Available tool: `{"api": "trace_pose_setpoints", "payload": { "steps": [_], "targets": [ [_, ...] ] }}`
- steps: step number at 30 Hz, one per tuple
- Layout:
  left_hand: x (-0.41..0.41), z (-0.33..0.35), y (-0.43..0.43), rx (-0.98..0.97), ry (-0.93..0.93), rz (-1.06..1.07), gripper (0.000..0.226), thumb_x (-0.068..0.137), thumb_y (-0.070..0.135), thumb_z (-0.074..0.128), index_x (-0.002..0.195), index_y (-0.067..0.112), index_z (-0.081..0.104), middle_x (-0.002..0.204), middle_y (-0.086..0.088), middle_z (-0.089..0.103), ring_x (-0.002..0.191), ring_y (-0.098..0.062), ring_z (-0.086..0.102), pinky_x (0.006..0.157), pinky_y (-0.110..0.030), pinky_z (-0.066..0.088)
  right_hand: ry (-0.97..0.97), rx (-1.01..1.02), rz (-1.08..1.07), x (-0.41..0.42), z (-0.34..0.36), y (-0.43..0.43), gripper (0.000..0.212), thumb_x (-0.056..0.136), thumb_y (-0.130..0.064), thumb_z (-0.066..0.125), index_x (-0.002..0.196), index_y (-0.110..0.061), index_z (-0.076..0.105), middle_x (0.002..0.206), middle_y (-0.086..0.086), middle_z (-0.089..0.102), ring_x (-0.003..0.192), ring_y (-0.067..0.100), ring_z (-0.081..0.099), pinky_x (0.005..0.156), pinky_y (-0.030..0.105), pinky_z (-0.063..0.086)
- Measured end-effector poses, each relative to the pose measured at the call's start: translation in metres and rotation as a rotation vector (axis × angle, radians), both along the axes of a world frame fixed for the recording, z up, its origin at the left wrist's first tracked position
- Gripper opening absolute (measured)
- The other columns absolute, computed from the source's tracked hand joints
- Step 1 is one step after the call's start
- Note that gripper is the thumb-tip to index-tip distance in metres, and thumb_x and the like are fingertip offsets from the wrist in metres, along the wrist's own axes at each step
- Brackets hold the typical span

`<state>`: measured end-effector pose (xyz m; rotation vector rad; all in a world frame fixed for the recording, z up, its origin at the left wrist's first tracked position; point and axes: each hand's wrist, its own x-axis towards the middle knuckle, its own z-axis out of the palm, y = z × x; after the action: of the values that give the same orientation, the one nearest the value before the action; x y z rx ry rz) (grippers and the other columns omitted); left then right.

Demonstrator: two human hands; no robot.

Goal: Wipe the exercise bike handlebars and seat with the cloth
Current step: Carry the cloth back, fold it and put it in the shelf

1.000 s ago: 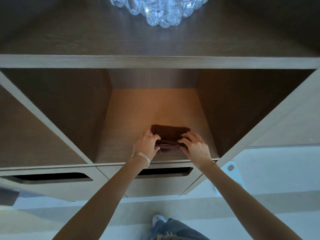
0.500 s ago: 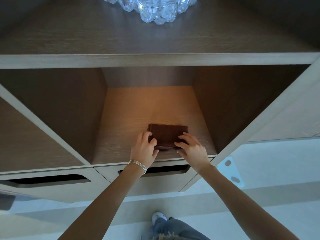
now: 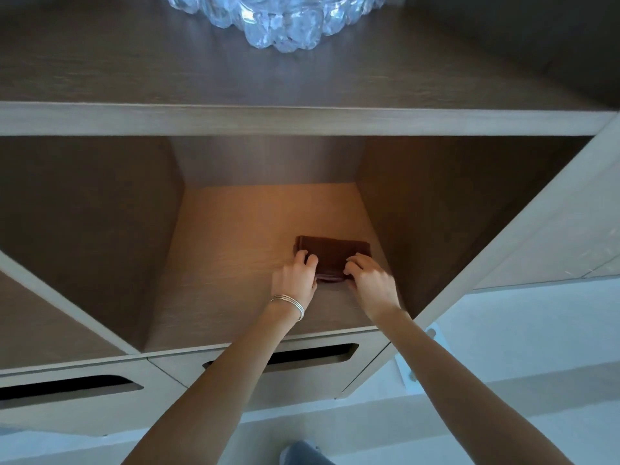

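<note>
A dark brown folded cloth [image 3: 332,251] lies flat on the floor of an open wooden cabinet compartment [image 3: 235,263], lit by warm light. My left hand [image 3: 297,280], with thin bracelets at the wrist, rests its fingers on the cloth's left edge. My right hand [image 3: 369,280] presses on the cloth's right front corner. Both hands touch the cloth from the near side; the cloth stays on the shelf. No exercise bike is in view.
A clear bumpy glass bowl [image 3: 281,18] stands on the cabinet top. Open cabinet doors [image 3: 536,213] flank the compartment left and right. Two drawers with cut-out handles [image 3: 312,355] sit below. Pale floor and my shoe [image 3: 298,453] show beneath.
The cloth and both hands have shifted deeper into the compartment, and the cloth now lies flatter. The view has moved closer to the cabinet.
</note>
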<state>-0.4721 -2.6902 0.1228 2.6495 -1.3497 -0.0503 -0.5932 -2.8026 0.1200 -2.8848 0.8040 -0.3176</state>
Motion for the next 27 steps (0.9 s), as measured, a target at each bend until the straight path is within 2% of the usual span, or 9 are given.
{"api": "trace_pose_setpoints", "payload": {
  "steps": [2, 3, 5, 6, 7, 10, 13, 18, 27],
  "targets": [
    [0.001, 0.001, -0.008, -0.053, -0.151, -0.008, 0.039, 0.082, 0.025, 0.065, 0.117, 0.013, 0.052, 0.133, -0.004, 0.052, 0.107, -0.029, 0.061, 0.07, -0.036, 0.052, 0.026, -0.02, -0.016, 0.007, -0.003, -0.009, 0.024, 0.093, -0.009, 0.053, 0.116, -0.012, 0.06, 0.134, 0.003, 0.055, 0.138, 0.019, 0.035, 0.093, 0.038, 0.052],
    [0.001, -0.001, -0.009, -0.099, -0.217, -0.033, 0.039, 0.079, 0.022, 0.067, 0.115, 0.012, 0.054, 0.134, -0.006, 0.053, 0.119, -0.026, 0.054, 0.081, -0.035, 0.052, 0.028, -0.017, -0.027, 0.01, -0.005, -0.01, 0.026, 0.093, -0.007, 0.052, 0.118, -0.012, 0.059, 0.136, 0.003, 0.054, 0.139, 0.019, 0.033, 0.096, 0.038, 0.05],
    [0.001, -0.014, -0.008, -0.132, -0.201, -0.187, 0.046, 0.085, 0.016, 0.058, 0.129, 0.01, 0.044, 0.149, -0.011, 0.035, 0.141, -0.025, 0.027, 0.112, -0.037, 0.029, -0.018, 0.029, -0.056, 0.011, -0.01, -0.01, 0.029, 0.093, -0.005, 0.052, 0.12, -0.011, 0.059, 0.137, 0.003, 0.054, 0.14, 0.019, 0.033, 0.099, 0.038, 0.047],
    [0.001, -0.02, -0.006, -0.143, -0.154, -0.255, 0.051, 0.088, 0.017, 0.053, 0.136, 0.011, 0.038, 0.154, -0.01, 0.026, 0.144, -0.024, 0.018, 0.116, -0.037, 0.018, -0.062, 0.062, -0.067, 0.01, -0.013, -0.01, 0.029, 0.092, -0.004, 0.053, 0.12, -0.011, 0.059, 0.136, 0.003, 0.055, 0.139, 0.019, 0.034, 0.1, 0.038, 0.046],
    [0.001, -0.024, -0.006, -0.152, -0.108, -0.289, 0.052, 0.09, 0.02, 0.05, 0.14, 0.013, 0.034, 0.155, -0.008, 0.022, 0.145, -0.023, 0.014, 0.117, -0.035, 0.015, -0.108, 0.097, -0.069, 0.009, -0.015, -0.012, 0.03, 0.091, -0.004, 0.054, 0.119, -0.011, 0.06, 0.136, 0.003, 0.056, 0.139, 0.018, 0.036, 0.1, 0.038, 0.045],
    [0.007, -0.029, -0.01, -0.116, 0.015, -0.269, 0.049, 0.095, 0.026, 0.042, 0.143, 0.018, 0.032, 0.155, -0.003, 0.024, 0.144, -0.017, 0.014, 0.114, -0.03, 0.022, -0.192, 0.183, -0.063, 0.009, -0.017, -0.021, 0.033, 0.089, -0.008, 0.06, 0.122, -0.015, 0.061, 0.135, 0.001, 0.056, 0.137, 0.015, 0.037, 0.1, 0.035, 0.043],
    [0.019, -0.03, -0.022, -0.071, -0.008, -0.272, 0.047, 0.098, 0.024, 0.036, 0.144, 0.02, 0.03, 0.155, -0.003, 0.023, 0.145, -0.016, 0.012, 0.112, -0.029, 0.023, -0.183, 0.196, -0.074, 0.019, -0.016, -0.034, 0.034, 0.089, -0.009, 0.062, 0.122, -0.017, 0.063, 0.136, 0.0, 0.056, 0.137, 0.013, 0.038, 0.102, 0.033, 0.041],
    [0.042, -0.027, -0.051, 0.044, -0.055, -0.274, 0.051, 0.099, 0.027, 0.03, 0.147, 0.015, 0.018, 0.157, -0.009, 0.014, 0.146, -0.023, 0.005, 0.117, -0.031, 0.011, -0.032, 0.074, -0.07, 0.055, -0.018, -0.063, 0.038, 0.095, -0.004, 0.049, 0.132, -0.014, 0.054, 0.145, 0.004, 0.045, 0.142, 0.019, 0.028, 0.112, 0.032, 0.028],
    [0.088, -0.011, -0.125, 0.239, 0.001, -0.225, 0.057, 0.099, 0.037, 0.026, 0.148, 0.014, 0.008, 0.158, -0.011, 0.003, 0.146, -0.025, -0.003, 0.117, -0.035, 0.006, 0.185, -0.08, -0.112, 0.114, -0.012, -0.122, 0.051, 0.097, 0.004, 0.035, 0.144, -0.014, 0.034, 0.153, 0.01, 0.03, 0.144, 0.029, 0.02, 0.114, 0.04, 0.026]
  ]
}}
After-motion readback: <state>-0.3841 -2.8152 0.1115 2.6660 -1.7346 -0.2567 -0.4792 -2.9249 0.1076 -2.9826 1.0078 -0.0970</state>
